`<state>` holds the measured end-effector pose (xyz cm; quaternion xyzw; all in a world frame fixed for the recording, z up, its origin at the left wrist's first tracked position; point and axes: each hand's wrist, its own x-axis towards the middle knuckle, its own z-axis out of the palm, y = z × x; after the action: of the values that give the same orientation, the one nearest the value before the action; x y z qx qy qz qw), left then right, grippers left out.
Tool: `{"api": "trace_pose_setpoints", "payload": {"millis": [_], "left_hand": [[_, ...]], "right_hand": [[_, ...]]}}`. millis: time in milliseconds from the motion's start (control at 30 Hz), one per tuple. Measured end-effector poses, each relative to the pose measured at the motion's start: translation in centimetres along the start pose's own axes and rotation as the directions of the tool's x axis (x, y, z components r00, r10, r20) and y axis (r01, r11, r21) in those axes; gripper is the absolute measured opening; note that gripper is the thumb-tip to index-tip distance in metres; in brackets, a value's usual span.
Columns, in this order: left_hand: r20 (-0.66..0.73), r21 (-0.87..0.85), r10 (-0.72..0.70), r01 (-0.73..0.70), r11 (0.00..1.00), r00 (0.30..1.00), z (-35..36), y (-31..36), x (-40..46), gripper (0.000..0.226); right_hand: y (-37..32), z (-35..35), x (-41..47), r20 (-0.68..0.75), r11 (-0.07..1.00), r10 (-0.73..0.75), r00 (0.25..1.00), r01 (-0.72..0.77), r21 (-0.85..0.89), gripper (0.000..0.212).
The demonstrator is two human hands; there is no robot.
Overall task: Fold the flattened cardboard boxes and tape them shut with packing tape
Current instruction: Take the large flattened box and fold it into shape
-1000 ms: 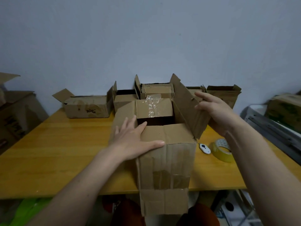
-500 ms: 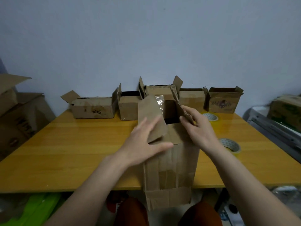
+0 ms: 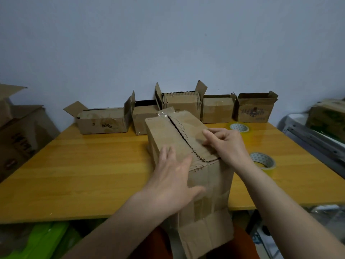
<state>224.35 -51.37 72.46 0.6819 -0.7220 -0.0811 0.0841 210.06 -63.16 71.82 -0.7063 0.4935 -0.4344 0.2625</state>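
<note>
Cardboard box (image 3: pixel 203 186) stood at the counter (image 3: pixel 84 171) edge, top flaps pressed down by the left hand (image 3: pixel 172 181) (fingers straight), right hand (image 3: pixel 225 144) fingertips bent, pressing too, two tape rolls (image 3: pixel 262 162) lain beside.

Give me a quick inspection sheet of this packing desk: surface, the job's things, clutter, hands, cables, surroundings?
Surface: wooden table, glossy.
Job's things: box at the near edge, top flaps folded shut, seam untaped; near tape roll right of it; far tape roll behind.
Clutter: five open boxes in a row along the wall.
Hands: left hand lies flat on the left flap and near corner; right hand presses the right flap with bent fingers.
Cables: nothing seen.
Surroundings: plain wall; stacked cartons at left; carton on a metal rack at right; green item under the table.
</note>
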Motion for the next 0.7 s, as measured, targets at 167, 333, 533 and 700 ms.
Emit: {"api": "trace_pose_setpoints", "payload": {"millis": [167,333,533,700], "left_hand": [[0.130,0.348,0.178,-0.213,0.913,0.975,-4.1,-4.3,1.2,0.104],[0.279,0.296,0.182,-0.264,0.918,0.943,-4.3,-8.1,5.3,0.127],[0.044,0.195,0.132,-0.138,0.971,0.990,-3.8,-7.7,4.5,0.129],[-0.162,0.289,0.159,-0.107,0.951,0.974,-2.2,-7.0,5.4,0.134]], "right_hand": [[0.7,-0.1,2.8,-0.028,0.994,0.018,0.999,-0.015,0.106,0.031],[-0.1,1.3,3.6,0.180,0.989,0.034,0.983,-0.059,0.133,0.013],[-1.1,3.1,7.1,0.310,0.991,-0.046,0.950,0.003,0.137,0.010],[-0.3,5.2,9.1,0.248,0.996,-0.044,0.968,0.023,0.087,0.009]]}}
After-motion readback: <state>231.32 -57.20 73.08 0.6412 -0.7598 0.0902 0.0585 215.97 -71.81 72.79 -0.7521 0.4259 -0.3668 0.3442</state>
